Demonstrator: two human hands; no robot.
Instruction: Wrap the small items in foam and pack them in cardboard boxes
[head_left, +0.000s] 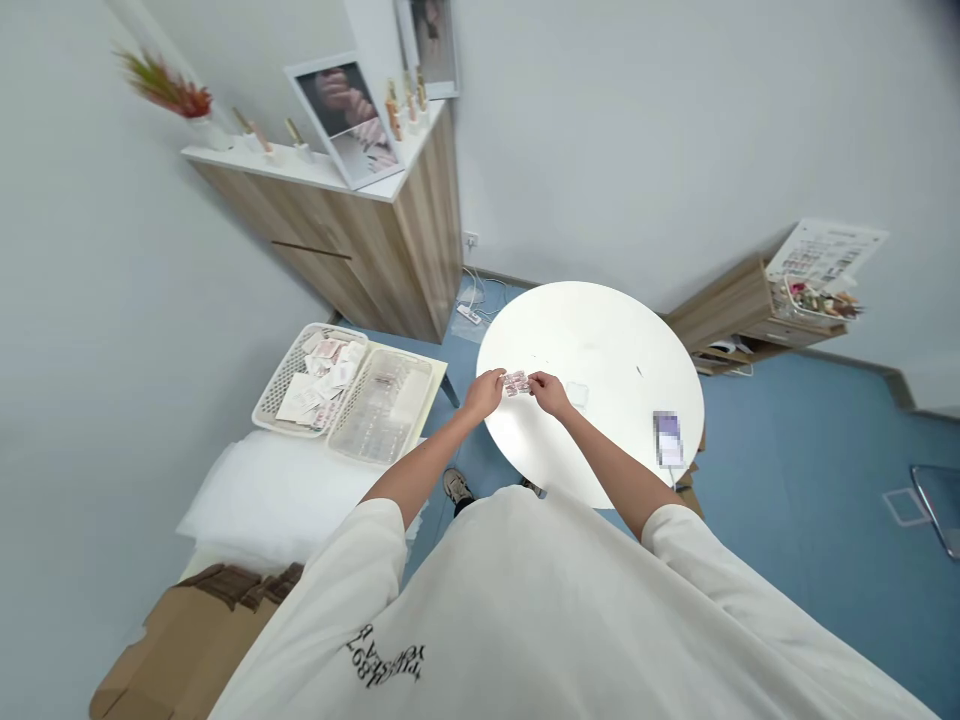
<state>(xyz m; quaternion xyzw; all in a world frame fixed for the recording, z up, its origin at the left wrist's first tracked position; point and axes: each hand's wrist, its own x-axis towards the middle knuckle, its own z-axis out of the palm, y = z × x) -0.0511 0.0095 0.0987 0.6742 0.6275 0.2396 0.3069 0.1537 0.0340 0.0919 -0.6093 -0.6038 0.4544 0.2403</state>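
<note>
Between my two hands is a small clear sheet of pink false nails (pixel 516 383), held over the near left edge of the round white table (pixel 600 330). My left hand (pixel 484 393) pinches its left end with closed fingers. At the opposite end, my right hand (pixel 551 393) grips the sheet between thumb and fingers. A small clear square case (pixel 577 394) lies on the table just right of my right hand. The fine detail of the nails is too small to make out.
A blurred-out phone-like object (pixel 667 440) with a cable lies on the table's right side. To the left stand a white basket of paper packets (pixel 307 385) and a clear plastic box (pixel 381 405). Behind is a wooden cabinet (pixel 375 250); cardboard (pixel 187 650) lies at lower left.
</note>
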